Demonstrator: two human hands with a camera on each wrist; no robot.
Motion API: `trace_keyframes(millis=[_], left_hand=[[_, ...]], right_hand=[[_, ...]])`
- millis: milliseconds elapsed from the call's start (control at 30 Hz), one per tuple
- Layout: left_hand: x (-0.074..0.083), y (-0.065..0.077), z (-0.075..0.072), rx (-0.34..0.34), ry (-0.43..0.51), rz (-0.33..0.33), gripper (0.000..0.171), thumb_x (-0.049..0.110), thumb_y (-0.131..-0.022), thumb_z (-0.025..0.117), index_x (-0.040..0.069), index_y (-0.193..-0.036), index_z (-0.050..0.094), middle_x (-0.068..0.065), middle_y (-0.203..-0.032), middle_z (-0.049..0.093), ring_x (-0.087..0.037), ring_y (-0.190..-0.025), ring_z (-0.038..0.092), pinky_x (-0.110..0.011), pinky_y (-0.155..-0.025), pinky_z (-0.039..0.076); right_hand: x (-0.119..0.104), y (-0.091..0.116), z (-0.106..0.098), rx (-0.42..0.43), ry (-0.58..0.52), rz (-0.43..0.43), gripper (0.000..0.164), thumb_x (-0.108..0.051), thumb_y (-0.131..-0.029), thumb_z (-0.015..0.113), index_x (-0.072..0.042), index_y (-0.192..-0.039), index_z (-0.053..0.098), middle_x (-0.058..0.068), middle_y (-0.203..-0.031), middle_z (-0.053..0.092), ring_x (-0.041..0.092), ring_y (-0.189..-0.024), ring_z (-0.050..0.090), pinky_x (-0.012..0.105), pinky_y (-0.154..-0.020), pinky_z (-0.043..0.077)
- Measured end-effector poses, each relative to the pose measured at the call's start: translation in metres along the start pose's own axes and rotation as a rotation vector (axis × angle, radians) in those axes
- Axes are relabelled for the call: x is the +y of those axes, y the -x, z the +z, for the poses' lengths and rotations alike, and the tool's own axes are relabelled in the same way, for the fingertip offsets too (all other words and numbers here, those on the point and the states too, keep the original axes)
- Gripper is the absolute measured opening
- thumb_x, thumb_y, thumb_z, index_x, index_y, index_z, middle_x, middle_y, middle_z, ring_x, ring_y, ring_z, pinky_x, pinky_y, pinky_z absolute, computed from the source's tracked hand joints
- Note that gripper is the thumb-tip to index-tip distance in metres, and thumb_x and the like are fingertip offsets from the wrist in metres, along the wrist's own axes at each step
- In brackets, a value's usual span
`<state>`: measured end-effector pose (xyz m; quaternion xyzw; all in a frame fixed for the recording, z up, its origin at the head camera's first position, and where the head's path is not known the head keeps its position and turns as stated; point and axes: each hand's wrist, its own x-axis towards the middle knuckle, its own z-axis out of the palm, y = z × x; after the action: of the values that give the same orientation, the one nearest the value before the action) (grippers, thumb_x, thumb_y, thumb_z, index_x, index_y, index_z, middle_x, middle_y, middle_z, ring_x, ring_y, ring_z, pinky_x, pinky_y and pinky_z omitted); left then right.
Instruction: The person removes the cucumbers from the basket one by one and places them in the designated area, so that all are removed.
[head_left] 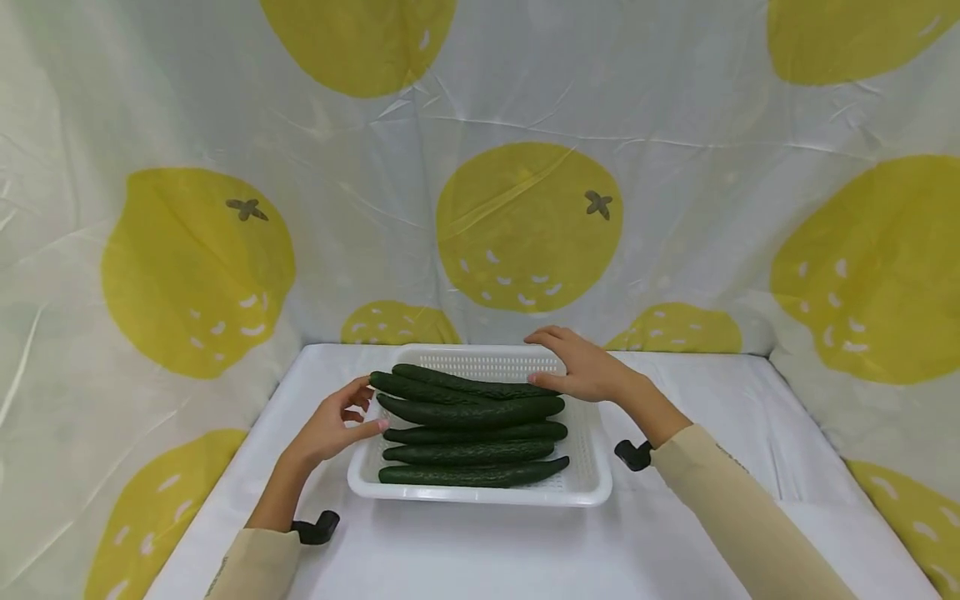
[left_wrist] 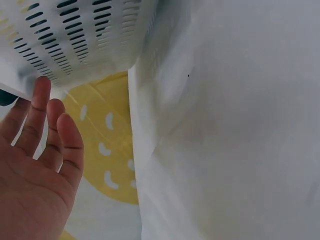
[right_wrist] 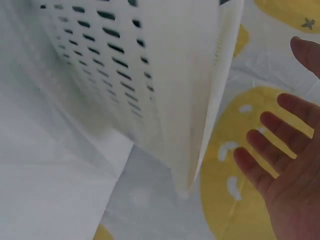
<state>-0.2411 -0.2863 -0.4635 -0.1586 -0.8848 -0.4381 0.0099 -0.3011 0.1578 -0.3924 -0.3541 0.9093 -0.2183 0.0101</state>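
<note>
A white plastic basket (head_left: 480,494) with slotted sides holds several long dark green cucumbers (head_left: 472,412), lying side by side across it. My left hand (head_left: 337,425) is at the basket's left rim, thumb near the cucumber ends. In the left wrist view, the extended fingers (left_wrist: 36,120) reach up to the outer side of the basket (left_wrist: 107,55). Over the far right corner of the basket is my right hand (head_left: 585,371), thumb by the end of the farthest cucumber (head_left: 472,385). The right wrist view shows its fingers (right_wrist: 285,132) spread, apart from the basket wall (right_wrist: 185,75).
The basket stands on a table covered by a white cloth (head_left: 480,550). Behind and beside the table hangs a pale curtain (head_left: 360,208) printed with large yellow lemons. Black wrist mounts (head_left: 318,528) are worn at both sleeves.
</note>
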Motion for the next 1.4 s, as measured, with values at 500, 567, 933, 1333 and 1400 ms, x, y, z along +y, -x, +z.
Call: trace_keyframes(millis=[500,567,933,1333,1400], left_hand=[[-0.006,0.007,0.007,-0.062,0.263,-0.209,0.107,0.02,-0.085,0.085,0.008,-0.165,0.015,-0.025,-0.12,0.065,-0.02,-0.085,0.071,-0.029,-0.077,0.06],[-0.006,0.007,0.007,-0.063,0.289,-0.208,0.107,0.019,-0.086,0.084,0.008,-0.165,0.013,-0.027,-0.125,0.064,-0.02,-0.088,0.072,-0.03,-0.079,0.06],[-0.005,0.005,0.012,-0.097,0.345,-0.162,0.104,0.02,-0.089,0.08,0.012,-0.166,0.011,-0.029,-0.139,0.058,-0.015,-0.102,0.071,-0.025,-0.087,0.057],[-0.012,0.005,0.013,-0.177,0.544,-0.086,0.097,0.002,-0.094,0.07,0.011,-0.166,0.007,-0.034,-0.128,0.063,-0.016,-0.102,0.073,-0.033,-0.086,0.061],[-0.013,0.004,0.014,-0.177,0.537,-0.076,0.098,0.001,-0.092,0.071,0.011,-0.166,0.008,-0.031,-0.129,0.064,-0.016,-0.103,0.073,-0.033,-0.087,0.06]], right_hand=[[-0.014,-0.025,0.005,-0.111,-0.013,-0.012,0.07,-0.054,-0.102,0.056,-0.013,-0.156,0.043,0.012,-0.155,0.049,0.033,-0.141,0.048,0.057,-0.114,0.04],[-0.016,-0.031,0.005,-0.111,-0.023,-0.029,0.069,-0.054,-0.102,0.056,-0.013,-0.156,0.043,0.013,-0.154,0.051,0.032,-0.138,0.051,0.055,-0.113,0.042],[-0.029,-0.058,0.028,-0.193,-0.102,-0.044,0.068,-0.046,-0.103,0.057,-0.005,-0.155,0.042,0.015,-0.155,0.049,0.036,-0.137,0.052,0.054,-0.112,0.042],[-0.025,-0.066,0.06,-0.241,-0.061,0.052,0.06,-0.041,-0.105,0.056,-0.005,-0.152,0.046,0.013,-0.152,0.052,0.032,-0.138,0.053,0.049,-0.113,0.044],[-0.024,-0.065,0.066,-0.259,-0.043,0.059,0.058,-0.04,-0.106,0.055,-0.004,-0.152,0.047,0.013,-0.152,0.053,0.031,-0.138,0.053,0.049,-0.113,0.044]])
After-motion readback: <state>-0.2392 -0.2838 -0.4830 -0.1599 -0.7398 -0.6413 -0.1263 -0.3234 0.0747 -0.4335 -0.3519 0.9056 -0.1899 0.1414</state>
